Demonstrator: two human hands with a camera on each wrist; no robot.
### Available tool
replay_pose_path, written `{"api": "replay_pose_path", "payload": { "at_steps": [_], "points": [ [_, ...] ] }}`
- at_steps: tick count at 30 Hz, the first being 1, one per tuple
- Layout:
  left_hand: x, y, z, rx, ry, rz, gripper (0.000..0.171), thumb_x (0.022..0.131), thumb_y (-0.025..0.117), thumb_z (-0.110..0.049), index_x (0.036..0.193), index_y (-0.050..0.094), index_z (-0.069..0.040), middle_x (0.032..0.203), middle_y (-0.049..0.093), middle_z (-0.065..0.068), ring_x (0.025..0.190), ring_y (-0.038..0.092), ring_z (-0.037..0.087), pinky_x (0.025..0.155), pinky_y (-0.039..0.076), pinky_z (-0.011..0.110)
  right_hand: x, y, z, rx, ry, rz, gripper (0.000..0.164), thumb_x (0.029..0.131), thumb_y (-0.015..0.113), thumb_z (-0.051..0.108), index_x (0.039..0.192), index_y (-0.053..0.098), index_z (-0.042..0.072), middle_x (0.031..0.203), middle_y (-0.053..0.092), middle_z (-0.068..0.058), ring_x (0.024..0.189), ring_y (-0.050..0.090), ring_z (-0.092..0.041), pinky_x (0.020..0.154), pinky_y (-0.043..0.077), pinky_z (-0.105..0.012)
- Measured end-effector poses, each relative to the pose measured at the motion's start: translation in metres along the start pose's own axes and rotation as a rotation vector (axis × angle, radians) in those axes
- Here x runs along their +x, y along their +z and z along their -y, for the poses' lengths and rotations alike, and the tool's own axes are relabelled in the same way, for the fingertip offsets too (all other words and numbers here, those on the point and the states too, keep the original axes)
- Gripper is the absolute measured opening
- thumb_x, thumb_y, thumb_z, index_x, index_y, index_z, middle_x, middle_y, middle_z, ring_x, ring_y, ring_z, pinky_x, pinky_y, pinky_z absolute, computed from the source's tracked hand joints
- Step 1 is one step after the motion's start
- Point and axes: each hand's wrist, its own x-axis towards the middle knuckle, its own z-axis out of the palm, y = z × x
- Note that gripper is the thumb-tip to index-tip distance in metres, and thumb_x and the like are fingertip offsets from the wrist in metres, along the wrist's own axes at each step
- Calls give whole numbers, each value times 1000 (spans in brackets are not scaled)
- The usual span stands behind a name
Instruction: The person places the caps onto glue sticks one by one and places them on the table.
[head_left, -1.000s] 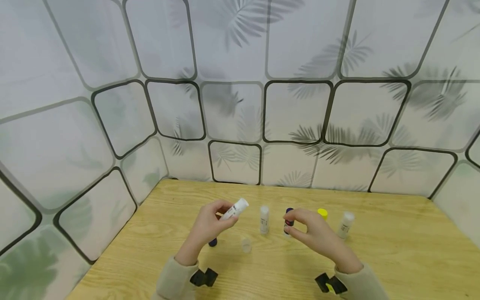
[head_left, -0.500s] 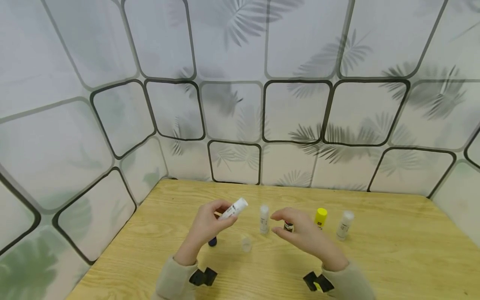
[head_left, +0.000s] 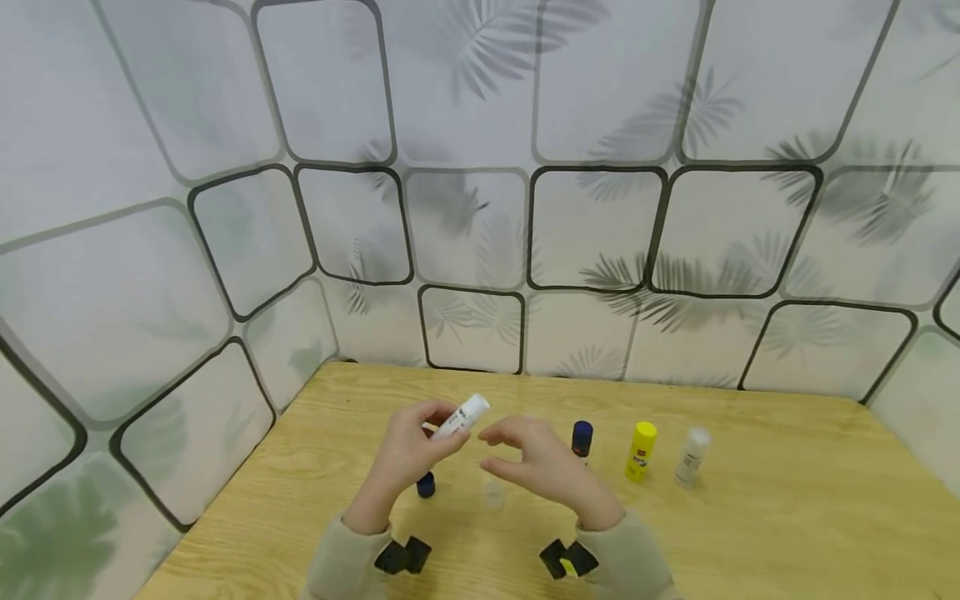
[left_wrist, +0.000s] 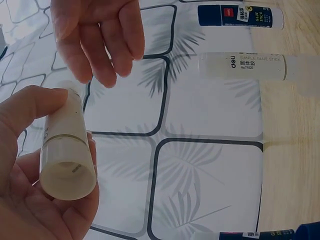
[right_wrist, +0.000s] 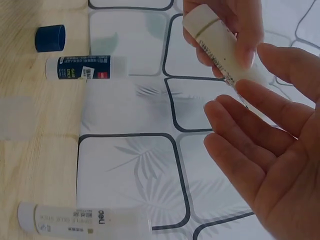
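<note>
In the head view my left hand grips a white glue stick, tilted with its upper end to the right. The left wrist view shows the thumb on this glue stick's side and its hollow round end towards the camera. My right hand is raised just right of it, fingers spread and holding nothing. In the right wrist view, the index fingertip of the right hand lies close to the stick; contact cannot be told. A clear cap is on the table below the hands.
On the wooden table stand a blue-capped glue stick, a yellow one and a white one. A blue cap sits beside an uncapped blue glue stick. Another white glue stick is hidden behind my right hand in the head view.
My right hand has moved left, away from the blue-capped glue stick, which stays standing, to beside the held white one. My left hand has hardly moved.
</note>
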Motion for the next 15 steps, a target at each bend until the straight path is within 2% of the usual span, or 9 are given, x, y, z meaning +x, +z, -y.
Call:
{"api": "replay_pose_path", "payload": {
  "at_steps": [4, 9, 15],
  "points": [
    [-1, 0, -1, 13, 9, -17, 18, 74, 71, -10, 91, 66, -9, 80, 61, -2, 72, 54, 12, 57, 47, 25, 5, 11, -3, -24, 0, 24, 23, 82, 64, 15, 101, 62, 2, 98, 61, -7, 89, 57, -20, 76, 46, -34],
    [-1, -1, -2, 19, 19, -26, 18, 74, 71, -9, 90, 66, -9, 80, 61, -2, 72, 55, 12, 56, 47, 24, 10, 24, -16, -91, 25, 95, 26, 78, 67, 13, 100, 62, 1, 96, 61, -8, 86, 57, -20, 73, 47, -29],
    [0, 1, -2, 22, 27, -11, 18, 73, 72, -10, 90, 66, -8, 80, 61, -2, 72, 55, 13, 56, 47, 24, 11, 39, -26, -129, 117, 202, 32, 76, 70, 12, 104, 60, -1, 100, 60, -10, 91, 55, -24, 74, 46, -30]
  ]
}}
